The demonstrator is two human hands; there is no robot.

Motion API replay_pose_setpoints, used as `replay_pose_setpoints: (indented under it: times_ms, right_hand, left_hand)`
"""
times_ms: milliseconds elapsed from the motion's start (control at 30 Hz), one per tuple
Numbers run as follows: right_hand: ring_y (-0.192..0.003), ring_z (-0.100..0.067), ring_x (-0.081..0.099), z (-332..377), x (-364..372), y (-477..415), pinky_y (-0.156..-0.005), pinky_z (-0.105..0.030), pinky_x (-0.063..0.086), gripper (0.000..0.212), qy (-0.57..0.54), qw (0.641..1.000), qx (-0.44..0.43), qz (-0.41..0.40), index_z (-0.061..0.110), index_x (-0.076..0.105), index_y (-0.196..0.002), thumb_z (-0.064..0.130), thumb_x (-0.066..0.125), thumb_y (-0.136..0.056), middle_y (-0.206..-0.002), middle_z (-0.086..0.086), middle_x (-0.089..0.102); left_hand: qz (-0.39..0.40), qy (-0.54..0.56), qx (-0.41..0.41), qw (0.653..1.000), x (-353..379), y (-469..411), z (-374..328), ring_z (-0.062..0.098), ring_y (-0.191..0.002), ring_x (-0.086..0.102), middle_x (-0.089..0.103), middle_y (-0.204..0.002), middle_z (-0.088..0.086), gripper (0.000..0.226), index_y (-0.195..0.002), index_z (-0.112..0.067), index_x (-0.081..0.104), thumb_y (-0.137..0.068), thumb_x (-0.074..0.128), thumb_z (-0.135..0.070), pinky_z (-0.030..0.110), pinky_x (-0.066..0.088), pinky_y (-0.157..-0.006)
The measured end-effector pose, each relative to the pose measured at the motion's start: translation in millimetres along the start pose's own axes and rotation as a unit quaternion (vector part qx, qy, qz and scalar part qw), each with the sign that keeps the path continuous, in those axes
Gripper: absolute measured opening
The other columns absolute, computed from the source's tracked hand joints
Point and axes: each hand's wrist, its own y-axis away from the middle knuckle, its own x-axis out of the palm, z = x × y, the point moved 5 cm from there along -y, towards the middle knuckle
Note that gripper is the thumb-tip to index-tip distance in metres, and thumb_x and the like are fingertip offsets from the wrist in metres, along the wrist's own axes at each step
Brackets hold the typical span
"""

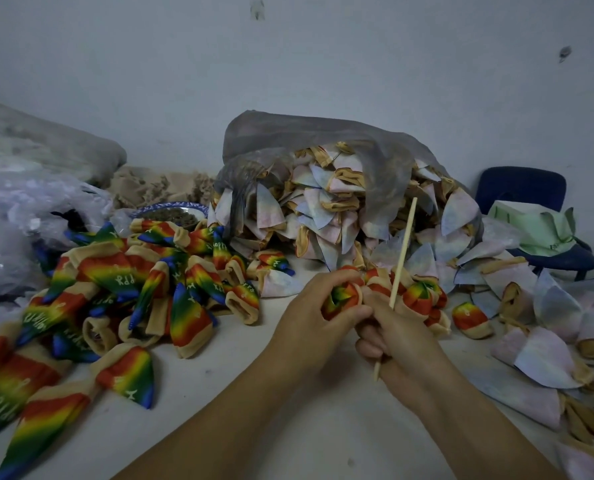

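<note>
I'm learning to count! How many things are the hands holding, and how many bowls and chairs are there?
Wooden stick: 1, gripped by the right hand
Rainbow cloth piece: 1, pinched by the left hand
Patterned bowl: 1
Blue chair: 1
Total: 4

"happy" on rainbow cloth cones (220, 249)

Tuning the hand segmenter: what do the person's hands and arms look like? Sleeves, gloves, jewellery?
Both bare: left hand and right hand show no gloves, rings or watch. The left forearm and right forearm are uncovered to the frame edge, no sleeve.
</note>
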Motion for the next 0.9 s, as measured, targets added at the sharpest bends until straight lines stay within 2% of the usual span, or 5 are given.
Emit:
replay_pose_setpoints:
  times_ms: [133, 233, 333, 467, 900]
  right_hand:
    - [-0.050, -0.005, 0.040, -1, -4, -1, -0.040, -0.017, 0.031, 0.046, 0.280, 0.958, -0.052, -0.030, 0.027, 0.062, -0.093, 0.066, 0.039, -0.086, -0.069, 0.004, 0.054]
    - [-0.055, 0.003, 0.051, 4, -6, 1, -0.051, -0.015, 0.032, 0.056, 0.411, 0.907, -0.094, -0.003, 0.031, 0.061, -0.084, 0.073, 0.024, -0.078, -0.066, 0.020, 0.059]
    - [-0.056, -0.002, 0.046, 6, -6, 6, -0.056, -0.025, 0.033, 0.045, 0.506, 0.849, -0.143, 0.052, 0.022, 0.054, -0.068, 0.054, 0.034, -0.094, -0.059, 0.009, 0.051]
    - [-0.054, -0.009, 0.043, 5, -3, 7, -0.054, -0.028, 0.029, 0.048, 0.599, 0.778, -0.170, 0.085, 0.012, 0.055, -0.073, 0.050, 0.038, -0.095, -0.059, -0.002, 0.046]
    - [-0.060, -0.011, 0.054, 2, -1, 2, -0.057, -0.031, 0.042, 0.043, 0.678, 0.706, -0.200, 0.042, 0.022, 0.060, -0.075, 0.054, 0.038, -0.093, -0.062, -0.002, 0.057]
  left_hand:
    - [-0.149, 0.174, -0.134, 0.964, -22, -6, 19, 0.010, -0.084, 0.062, 0.064, -0.096, -0.013, 0.009, -0.094, -0.046, 0.067, -0.086, 0.068, -0.046, 0.022, 0.050, -0.060]
    - [-0.150, 0.478, -0.227, 0.835, -29, -11, 36, 0.007, -0.050, 0.039, 0.049, -0.067, 0.000, 0.028, -0.086, -0.014, 0.066, -0.084, 0.068, -0.042, 0.018, 0.030, -0.041]
    - [-0.169, 0.612, -0.271, 0.723, -38, -11, 44, 0.008, -0.049, 0.044, 0.052, -0.063, 0.001, 0.037, -0.078, -0.011, 0.062, -0.079, 0.068, -0.047, 0.018, 0.038, -0.041]
    - [-0.219, 0.678, -0.274, 0.646, -49, -14, 49, 0.020, -0.074, 0.071, 0.072, -0.087, 0.011, 0.059, -0.113, -0.001, 0.064, -0.082, 0.070, -0.051, 0.029, 0.058, -0.059]
    - [-0.155, 0.526, -0.265, 0.793, -39, -13, 45, 0.011, -0.054, 0.050, 0.052, -0.060, 0.001, 0.015, -0.075, -0.015, 0.060, -0.086, 0.070, -0.018, 0.026, 0.044, -0.059]
